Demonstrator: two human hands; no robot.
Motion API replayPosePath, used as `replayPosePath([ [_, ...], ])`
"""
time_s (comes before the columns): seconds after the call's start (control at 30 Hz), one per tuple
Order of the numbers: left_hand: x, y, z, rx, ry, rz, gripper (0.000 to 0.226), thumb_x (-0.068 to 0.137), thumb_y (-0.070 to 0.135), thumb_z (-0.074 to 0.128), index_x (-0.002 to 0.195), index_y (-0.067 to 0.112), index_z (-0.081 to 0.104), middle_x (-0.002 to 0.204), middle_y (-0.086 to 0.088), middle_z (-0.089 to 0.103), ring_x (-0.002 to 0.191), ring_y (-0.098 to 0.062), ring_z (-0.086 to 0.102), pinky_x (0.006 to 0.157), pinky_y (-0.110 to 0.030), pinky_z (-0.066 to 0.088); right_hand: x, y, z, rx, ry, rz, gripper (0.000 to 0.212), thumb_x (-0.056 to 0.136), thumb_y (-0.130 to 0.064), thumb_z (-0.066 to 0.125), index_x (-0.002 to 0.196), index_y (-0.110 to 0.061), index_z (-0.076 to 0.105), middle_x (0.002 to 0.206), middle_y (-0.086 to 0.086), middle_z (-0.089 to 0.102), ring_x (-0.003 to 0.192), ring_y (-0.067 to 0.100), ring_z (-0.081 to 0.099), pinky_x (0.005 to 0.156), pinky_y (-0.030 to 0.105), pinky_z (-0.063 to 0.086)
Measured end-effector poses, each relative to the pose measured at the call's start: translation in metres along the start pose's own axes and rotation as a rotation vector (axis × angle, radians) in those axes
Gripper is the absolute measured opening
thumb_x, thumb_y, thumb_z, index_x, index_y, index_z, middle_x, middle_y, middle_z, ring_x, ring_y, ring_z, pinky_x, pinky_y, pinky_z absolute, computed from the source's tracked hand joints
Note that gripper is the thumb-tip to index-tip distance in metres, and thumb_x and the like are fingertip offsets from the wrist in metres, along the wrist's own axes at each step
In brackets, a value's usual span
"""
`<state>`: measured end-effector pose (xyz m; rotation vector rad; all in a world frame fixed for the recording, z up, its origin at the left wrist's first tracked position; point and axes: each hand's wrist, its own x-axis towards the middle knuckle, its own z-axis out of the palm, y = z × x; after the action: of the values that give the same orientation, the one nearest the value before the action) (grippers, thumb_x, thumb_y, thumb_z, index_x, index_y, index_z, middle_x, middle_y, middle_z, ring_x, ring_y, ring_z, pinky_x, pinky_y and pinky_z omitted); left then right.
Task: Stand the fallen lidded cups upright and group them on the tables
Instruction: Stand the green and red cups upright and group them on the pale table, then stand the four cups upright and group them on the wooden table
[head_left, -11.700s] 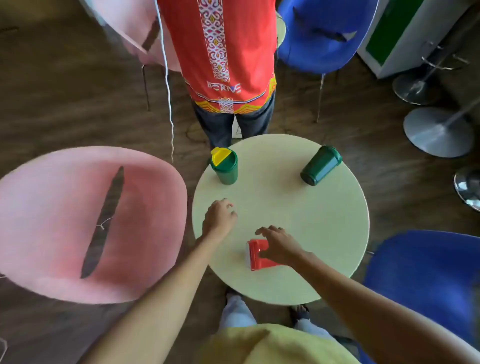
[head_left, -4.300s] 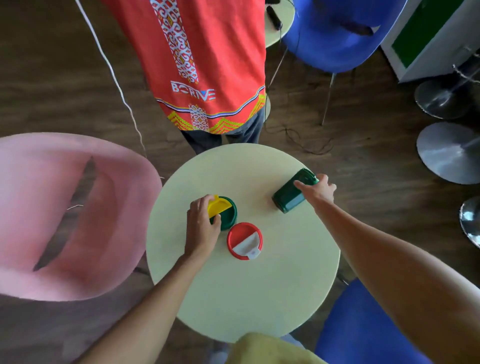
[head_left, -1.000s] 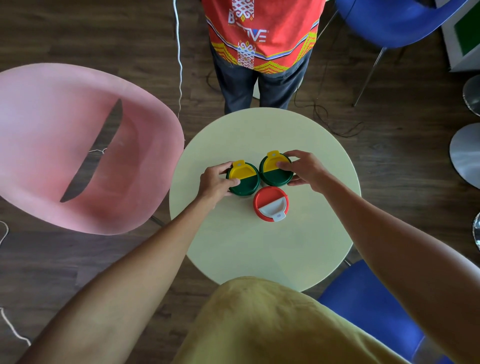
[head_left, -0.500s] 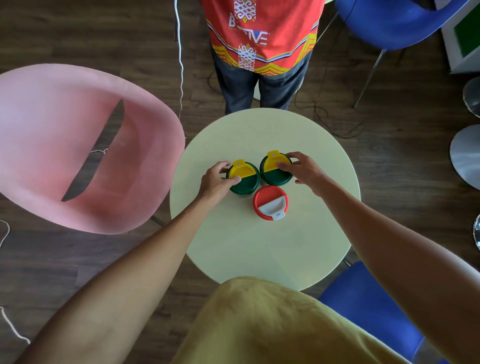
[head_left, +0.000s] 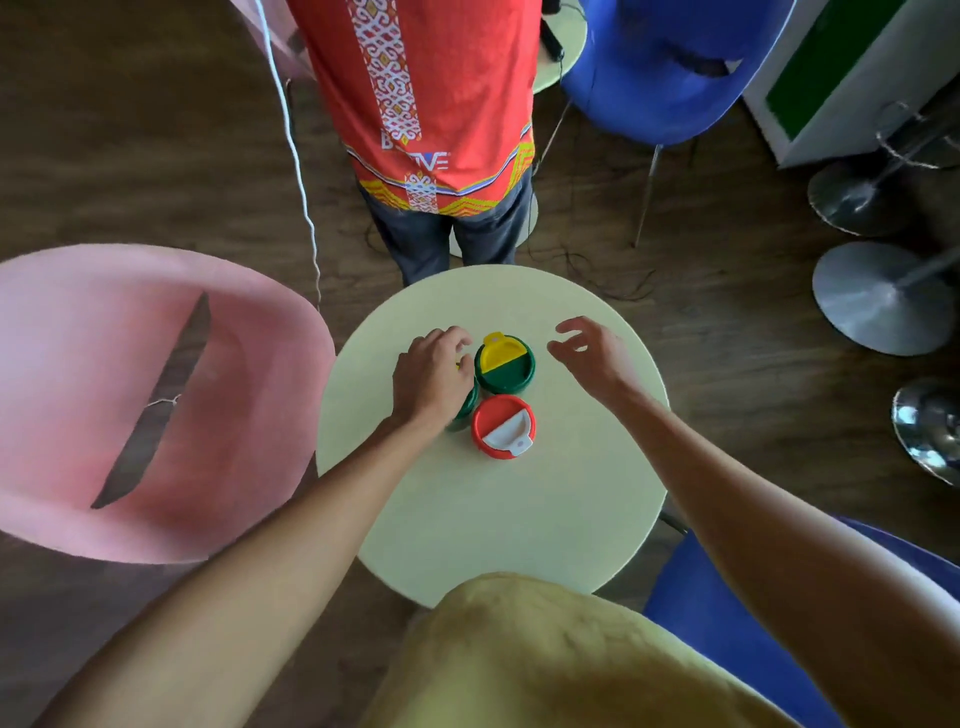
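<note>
Three lidded cups stand upright in a tight cluster on the round pale table (head_left: 493, 514). The right green cup (head_left: 505, 364) shows its yellow-and-green lid. Just in front of it is the red cup (head_left: 503, 426) with a red-and-white lid. My left hand (head_left: 434, 376) lies over the left green cup (head_left: 464, 415), fingers curled around its top, so only a sliver of green shows. My right hand (head_left: 592, 356) hovers to the right of the cluster, fingers spread, touching nothing.
A person in a red shirt (head_left: 426, 93) stands at the table's far edge. A pink chair (head_left: 130, 400) is at the left, a blue chair (head_left: 691, 597) at the near right, another blue chair (head_left: 660, 67) behind. Metal stool bases (head_left: 872, 296) stand at the right.
My right hand has let go of the right green cup and drawn back to the right, open. My left hand has shifted over the top of the left green cup.
</note>
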<state>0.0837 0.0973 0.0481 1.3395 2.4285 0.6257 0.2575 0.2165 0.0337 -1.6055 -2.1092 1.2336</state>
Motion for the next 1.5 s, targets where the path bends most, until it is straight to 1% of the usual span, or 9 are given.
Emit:
replayPosePath([
  [0.07,0.002,0.018,0.001,0.021,-0.038,0.109,0.020,0.090,0.019,0.058,0.108,0.019,0.067,0.104,-0.002,0.072,0.098,-0.030,0.062,0.081,-0.041,0.051,-0.022,0.001,-0.013,0.009,0.058,0.045,0.029,0.089,-0.031,0.064,0.115,-0.018,0.064,0.093,0.001,0.069,0.080,0.019,0.060,0.064,0.025,0.043],
  [0.27,-0.017,0.068,0.003,0.051,-0.240,0.379,0.026,0.088,0.017,0.052,0.108,0.018,0.068,0.109,-0.007,0.072,0.106,-0.033,0.062,0.085,-0.037,0.048,-0.106,0.020,-0.036,0.112,0.293,0.246,0.026,0.083,-0.034,0.066,0.108,-0.025,0.068,0.083,-0.006,0.069,0.086,0.020,0.069,0.080,0.032,0.055],
  [0.47,-0.085,0.122,0.013,0.144,-0.453,0.680,0.031,0.089,0.022,0.051,0.115,0.025,0.067,0.114,-0.007,0.072,0.110,-0.032,0.063,0.090,-0.036,0.048,-0.216,0.050,-0.040,0.187,0.560,0.421,0.031,0.080,-0.043,0.064,0.107,-0.030,0.069,0.101,-0.003,0.074,0.095,0.017,0.068,0.087,0.036,0.055],
  [0.73,-0.216,0.222,0.029,0.124,-0.617,1.080,0.023,0.088,0.027,0.055,0.108,0.026,0.067,0.106,-0.002,0.074,0.104,-0.028,0.066,0.085,-0.033,0.049,-0.385,0.089,-0.076,0.314,0.920,0.604,0.022,0.085,-0.038,0.062,0.106,-0.031,0.066,0.094,-0.005,0.072,0.082,0.015,0.068,0.056,0.024,0.048],
  [0.83,-0.280,0.257,0.041,0.116,-0.683,1.196,0.024,0.089,0.026,0.054,0.110,0.025,0.066,0.106,0.002,0.073,0.104,-0.025,0.065,0.089,-0.034,0.047,-0.452,0.114,-0.087,0.356,1.049,0.669,0.025,0.082,-0.043,0.061,0.104,-0.034,0.065,0.092,-0.008,0.072,0.084,0.015,0.068,0.072,0.033,0.056],
  [0.93,-0.351,0.287,0.057,0.115,-0.721,1.315,0.022,0.090,0.026,0.053,0.109,0.024,0.066,0.106,0.003,0.072,0.102,-0.024,0.065,0.086,-0.034,0.047,-0.519,0.142,-0.095,0.375,1.152,0.735,0.026,0.081,-0.046,0.061,0.105,-0.035,0.065,0.084,-0.012,0.070,0.082,0.016,0.068,0.077,0.037,0.056],
  [1.13,-0.513,0.347,0.100,0.135,-0.800,1.471,0.019,0.089,0.027,0.054,0.103,0.025,0.067,0.104,0.001,0.072,0.101,-0.027,0.065,0.082,-0.034,0.048,-0.666,0.223,-0.116,0.401,1.280,0.867,0.022,0.082,-0.038,0.067,0.102,-0.029,0.069,0.088,-0.005,0.069,0.085,0.020,0.068,0.081,0.035,0.055],
  [1.27,-0.613,0.394,0.128,0.107,-0.818,1.501,0.019,0.088,0.028,0.053,0.101,0.025,0.067,0.104,-0.001,0.073,0.101,-0.030,0.066,0.080,-0.034,0.048,-0.758,0.276,-0.149,0.380,1.297,0.934,0.022,0.081,-0.040,0.068,0.101,-0.030,0.070,0.089,-0.005,0.069,0.091,0.018,0.067,0.085,0.032,0.052],
  [1.5,-0.706,0.515,0.163,0.054,-0.741,1.521,0.021,0.087,0.033,0.054,0.102,0.026,0.067,0.102,-0.003,0.074,0.100,-0.028,0.068,0.084,-0.036,0.053,-0.839,0.343,-0.276,0.300,1.283,0.861,0.025,0.081,-0.039,0.068,0.104,-0.027,0.070,0.096,-0.003,0.073,0.094,0.016,0.067,0.088,0.032,0.052],
])
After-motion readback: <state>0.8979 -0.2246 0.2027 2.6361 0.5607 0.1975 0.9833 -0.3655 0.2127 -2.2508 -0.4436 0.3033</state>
